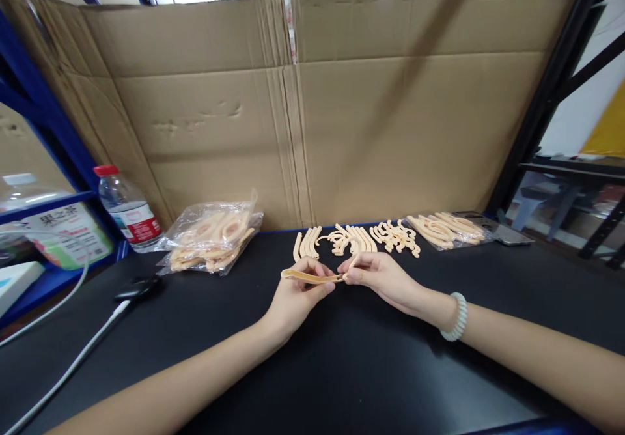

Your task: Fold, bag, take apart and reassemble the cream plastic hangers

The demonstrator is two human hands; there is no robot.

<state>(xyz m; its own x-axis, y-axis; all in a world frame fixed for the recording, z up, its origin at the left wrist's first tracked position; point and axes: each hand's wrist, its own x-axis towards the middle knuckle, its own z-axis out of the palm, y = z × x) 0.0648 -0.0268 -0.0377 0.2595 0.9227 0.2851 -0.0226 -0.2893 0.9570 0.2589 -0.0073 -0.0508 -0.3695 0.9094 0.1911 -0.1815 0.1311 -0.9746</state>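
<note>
Over the middle of the black table, my left hand [299, 297] grips a long, pale wood-coloured piece [307, 277] that tapers toward the right. My right hand [381, 280] pinches a thinner, curved wood-coloured strip [355, 260], its lower end hidden partly by the fingertips. Both hands meet where the two pieces come together; whether they are joined I cannot tell. Just behind the hands lie curved strips [308, 245], with several more strips [364, 238] beside them. Small wavy pieces [398, 236] are heaped to their right.
Bagged wood-coloured pieces [209, 236] lie at the back left, and another bag [446, 230] at the back right near a phone [512, 234]. A water bottle [129, 213], a black device [138, 288] and a white cable [73, 370] are leftward. Cardboard [390, 129] walls the back.
</note>
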